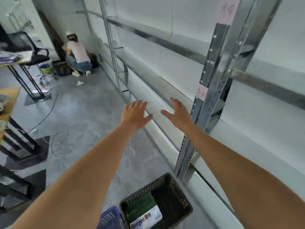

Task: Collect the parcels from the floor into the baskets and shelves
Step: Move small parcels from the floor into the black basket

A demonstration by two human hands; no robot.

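Note:
My left hand and my right hand are both stretched forward with straight, spread fingers and hold nothing. They hover in front of the low white shelf board of the metal shelving. Below my arms a black basket stands on the floor with a green and white parcel lying inside it. A blue basket sits against its left side, partly cut off by the frame's bottom edge.
A grey steel shelf upright rises just right of my right hand. A person crouches at the far corner beside a black crate. Black table frames, an office chair and loose cables lie on the left.

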